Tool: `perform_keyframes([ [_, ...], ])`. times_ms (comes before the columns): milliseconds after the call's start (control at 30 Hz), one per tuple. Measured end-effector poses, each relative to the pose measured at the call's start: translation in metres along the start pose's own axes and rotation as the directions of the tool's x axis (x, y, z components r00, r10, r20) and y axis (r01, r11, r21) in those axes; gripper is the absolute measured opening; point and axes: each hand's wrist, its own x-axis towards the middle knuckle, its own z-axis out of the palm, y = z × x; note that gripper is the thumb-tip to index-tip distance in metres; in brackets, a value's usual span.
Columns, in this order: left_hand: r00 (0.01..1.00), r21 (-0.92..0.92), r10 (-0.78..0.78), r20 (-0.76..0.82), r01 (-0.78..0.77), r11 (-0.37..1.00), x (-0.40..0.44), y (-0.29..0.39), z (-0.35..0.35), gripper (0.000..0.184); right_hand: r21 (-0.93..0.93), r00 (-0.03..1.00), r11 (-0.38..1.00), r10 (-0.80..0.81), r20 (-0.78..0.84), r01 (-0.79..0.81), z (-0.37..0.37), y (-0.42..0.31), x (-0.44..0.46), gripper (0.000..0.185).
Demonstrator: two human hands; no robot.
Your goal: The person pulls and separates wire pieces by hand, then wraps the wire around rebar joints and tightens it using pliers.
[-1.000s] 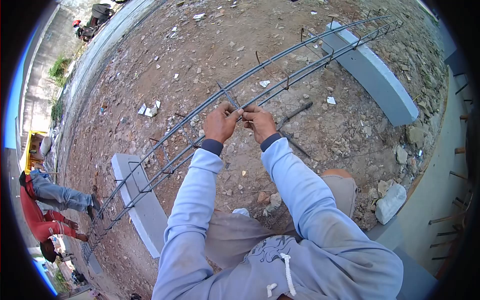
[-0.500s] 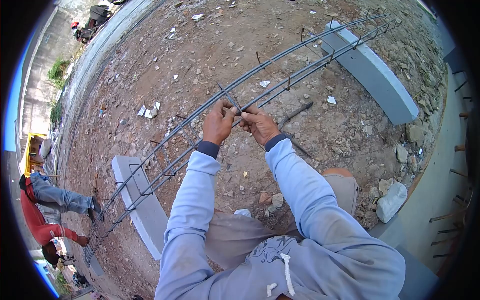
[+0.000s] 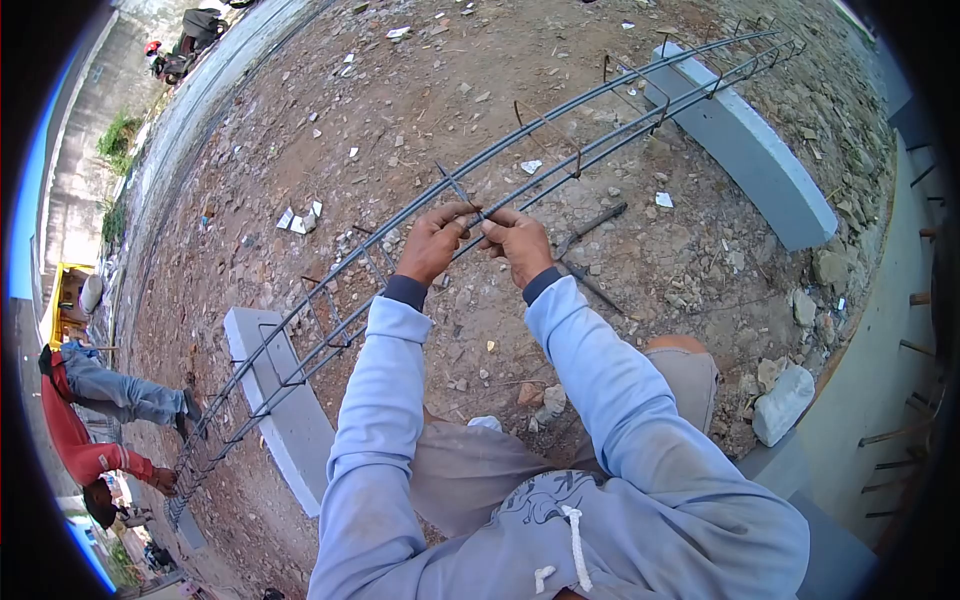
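A long cage of steel bars (image 3: 392, 222) runs diagonally from lower left to upper right, with bent stirrups (image 3: 548, 135) along it. My left hand (image 3: 432, 243) is closed at the near bars around the image centre, its fingertips pinching something too small to make out beside a stirrup (image 3: 452, 184). Close to it on the right, my right hand (image 3: 518, 243) has thumb and fingers pressed together at the same joint. What lies between its fingertips is hidden.
Two grey blocks, one at left (image 3: 283, 405) and one at upper right (image 3: 745, 150), support the cage. A dark tool-like rod (image 3: 590, 232) lies on the stony ground. At far left, a person in red (image 3: 75, 425) bends over the cage's end. A white stone (image 3: 782, 405) sits at right.
My left hand has turned slightly, its fingers now reaching across towards the right hand. My right hand has shifted slightly left since half a second ago. The person in red has moved their hands slightly.
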Motion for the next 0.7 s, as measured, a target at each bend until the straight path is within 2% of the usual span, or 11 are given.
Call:
perform_keyframes([
  [67,1.0,-0.042,0.011,0.001,-0.011,0.999,0.0,-0.002,0.001,0.025,-0.152,0.995,0.988,-0.044,-0.084,0.03,0.005,-0.004,-0.004,0.017],
  [133,1.0,-0.042,0.014,0.012,-0.014,0.999,-0.002,0.001,0.0,0.025,-0.396,0.972,0.909,-0.194,-0.13,0.128,0.006,0.006,0.002,0.017],
  [267,0.994,-0.02,-0.105,-0.004,0.105,0.994,-0.003,0.015,0.002,0.027,-0.775,0.896,0.592,-0.437,-0.075,0.224,0.014,-0.004,-0.009,0.017],
  [367,0.986,0.03,-0.11,-0.125,0.114,0.993,0.003,0.019,0.013,0.029,-0.889,0.887,0.421,-0.459,-0.039,0.179,0.019,-0.007,-0.01,0.016],
  [467,0.992,0.038,-0.074,-0.1,0.078,0.996,0.016,-0.007,0.009,0.025,-0.93,0.902,0.335,-0.431,-0.012,0.148,0.02,-0.017,-0.014,0.017],
  [567,0.997,0.066,0.018,-0.076,-0.013,0.998,0.011,-0.004,0.012,0.028,-0.942,0.916,0.313,-0.402,-0.015,0.122,0.02,-0.023,-0.014,0.019],
  [667,0.994,0.281,0.01,-0.109,0.021,0.96,0.007,-0.001,0.008,0.037,-0.936,0.922,0.331,-0.387,-0.016,0.123,0.018,-0.023,-0.011,0.021],
  [700,0.996,0.302,-0.018,-0.092,0.045,0.952,0.003,0.003,0.006,0.04,-0.925,0.929,0.352,-0.369,0.005,0.145,0.016,-0.024,-0.01,0.022],
])
